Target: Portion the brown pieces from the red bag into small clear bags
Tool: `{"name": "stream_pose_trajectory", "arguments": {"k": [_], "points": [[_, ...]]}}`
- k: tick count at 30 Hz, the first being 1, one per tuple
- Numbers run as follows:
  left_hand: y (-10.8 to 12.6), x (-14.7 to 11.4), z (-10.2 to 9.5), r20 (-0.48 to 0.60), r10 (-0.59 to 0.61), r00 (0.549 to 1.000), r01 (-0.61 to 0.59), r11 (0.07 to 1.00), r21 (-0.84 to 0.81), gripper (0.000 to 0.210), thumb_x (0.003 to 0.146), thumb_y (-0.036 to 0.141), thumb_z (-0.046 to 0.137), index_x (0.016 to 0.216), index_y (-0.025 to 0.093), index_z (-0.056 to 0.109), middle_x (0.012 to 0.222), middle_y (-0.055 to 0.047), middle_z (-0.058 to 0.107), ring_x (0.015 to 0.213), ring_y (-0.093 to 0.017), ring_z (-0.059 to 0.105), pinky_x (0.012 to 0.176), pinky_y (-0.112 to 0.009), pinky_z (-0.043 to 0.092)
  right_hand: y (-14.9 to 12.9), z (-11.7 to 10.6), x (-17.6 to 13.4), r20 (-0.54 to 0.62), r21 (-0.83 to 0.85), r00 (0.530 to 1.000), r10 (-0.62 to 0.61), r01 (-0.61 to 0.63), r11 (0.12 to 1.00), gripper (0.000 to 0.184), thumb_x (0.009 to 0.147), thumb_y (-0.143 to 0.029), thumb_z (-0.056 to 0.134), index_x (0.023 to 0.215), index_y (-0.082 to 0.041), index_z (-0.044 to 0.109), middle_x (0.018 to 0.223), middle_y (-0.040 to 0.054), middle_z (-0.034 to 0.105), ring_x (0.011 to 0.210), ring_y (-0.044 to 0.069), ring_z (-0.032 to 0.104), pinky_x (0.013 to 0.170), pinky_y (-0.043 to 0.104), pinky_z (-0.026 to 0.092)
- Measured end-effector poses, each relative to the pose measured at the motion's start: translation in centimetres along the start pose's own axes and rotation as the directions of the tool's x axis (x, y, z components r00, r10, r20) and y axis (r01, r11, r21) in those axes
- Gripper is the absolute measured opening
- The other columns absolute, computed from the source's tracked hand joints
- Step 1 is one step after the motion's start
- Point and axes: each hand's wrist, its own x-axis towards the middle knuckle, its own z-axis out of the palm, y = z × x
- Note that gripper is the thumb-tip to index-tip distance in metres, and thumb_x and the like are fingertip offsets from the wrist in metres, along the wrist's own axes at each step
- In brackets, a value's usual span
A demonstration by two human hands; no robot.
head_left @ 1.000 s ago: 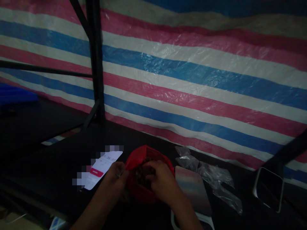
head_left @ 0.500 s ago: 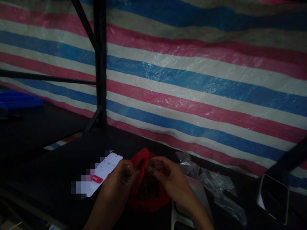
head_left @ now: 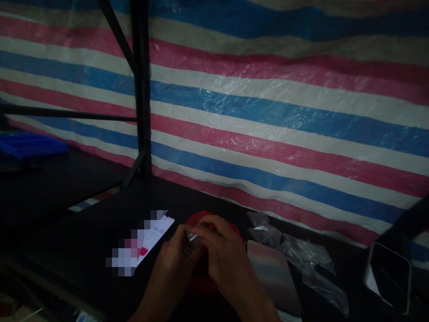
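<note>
Brought together since half a second before: two small clear cups [head_left: 191, 239], now pinched as one between left hand [head_left: 174, 264] and right hand [head_left: 219, 259], both clenched on them. Held directly above one red bag [head_left: 204, 279] on the table [head_left: 83, 232]. Beside: one phone [head_left: 152, 237], one scale [head_left: 273, 277], clear bags [head_left: 301, 257].

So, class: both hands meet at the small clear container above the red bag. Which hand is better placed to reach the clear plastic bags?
Probably the right hand: the clear plastic bags lie on its side, the left hand on the phone's.
</note>
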Motion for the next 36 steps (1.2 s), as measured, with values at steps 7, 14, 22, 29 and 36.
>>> {"name": "stream_pose_trajectory", "arguments": {"k": [7,14,22,29,36], "points": [[0.1,0.5,1.0,-0.079,0.037,0.996,-0.038,0.999,-0.018,0.020,0.085,0.033,0.072,0.094,0.027,0.055,0.077,0.005,0.063,0.065,-0.019,0.064,0.061,-0.030,0.054,1.7,-0.9,0.0,-0.158,0.061,0.974,0.160,-0.152,0.987,0.045,0.093,-0.002,0.056,0.128,-0.025,0.074,0.131,0.0064,0.067,0.120,0.020,0.065,0.108,0.034,0.051],[-0.4,0.7,1.1,-0.276,0.138,0.951,-0.143,0.990,0.001,0.042,0.081,0.025,0.069,0.117,0.027,0.049,0.102,-0.002,0.057,0.085,-0.021,0.061,0.074,-0.035,0.054,1.9,-1.5,-0.9,-0.034,0.106,0.950,0.312,-0.307,0.946,0.050,0.082,-0.009,0.072,0.128,-0.030,0.073,0.130,0.0049,0.068,0.124,0.027,0.061,0.113,0.045,0.045],[0.5,-1.0,2.1,-0.170,0.327,0.930,-0.312,0.944,0.108,0.069,0.080,0.020,0.071,0.142,0.030,0.042,0.125,-0.009,0.054,0.112,-0.028,0.063,0.092,-0.048,0.059,-2.0,-0.5,-0.6,-0.115,0.453,0.885,0.452,-0.358,0.817,0.011,0.086,-0.025,0.068,0.087,-0.026,0.079,0.091,0.0009,0.078,0.087,0.019,0.071,0.079,0.028,0.053],[3.2,-2.4,1.3,0.076,0.382,0.921,-0.389,0.902,0.186,0.092,0.086,0.035,0.077,0.160,0.039,0.021,0.151,-0.010,0.042,0.137,-0.033,0.052,0.110,-0.054,0.054,3.1,-8.6,-3.2,-0.202,0.432,0.773,0.601,-0.481,0.763,0.026,0.079,-0.044,0.069,0.081,-0.020,0.077,0.071,0.0002,0.068,0.063,0.016,0.057,0.061,0.027,0.044],[2.3,-1.2,-0.1,0.008,0.455,0.890,-0.436,0.848,0.302,0.068,0.094,0.043,0.066,0.152,0.033,0.034,0.136,-0.009,0.049,0.122,-0.033,0.056,0.106,-0.058,0.052,7.8,-11.7,-8.0,-0.085,0.132,0.744,0.663,-0.651,0.747,0.028,0.083,-0.044,0.057,0.072,-0.022,0.071,0.064,0.0007,0.066,0.060,0.018,0.060,0.061,0.030,0.046]]}}
